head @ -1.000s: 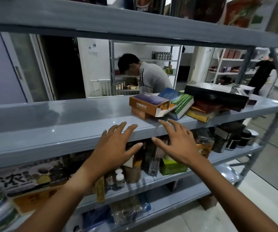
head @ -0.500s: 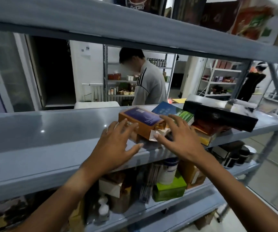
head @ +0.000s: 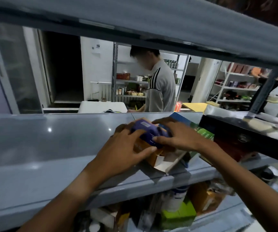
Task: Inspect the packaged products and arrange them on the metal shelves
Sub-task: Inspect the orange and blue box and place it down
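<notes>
An orange box with a purple top (head: 149, 136) lies on the grey metal shelf (head: 51, 148), its near end flap hanging open. My left hand (head: 124, 151) grips its left side, thumb along the front and fingers over the top. My right hand (head: 176, 134) holds the box's right side from above, fingers curled over the purple face. A blue and green box (head: 200, 129) lies just right of it, partly hidden by my right hand.
A long black box (head: 245, 136) tops a stack of red boxes at the shelf's right end. The shelf below holds a green box (head: 178, 215), a white can and orange packs. Behind the rack, a person in a grey top (head: 160, 87) stands at other shelves.
Both hands have reached forward from the shelf's front edge onto the orange and purple box and closed on it. The view has moved nearer to the shelf.
</notes>
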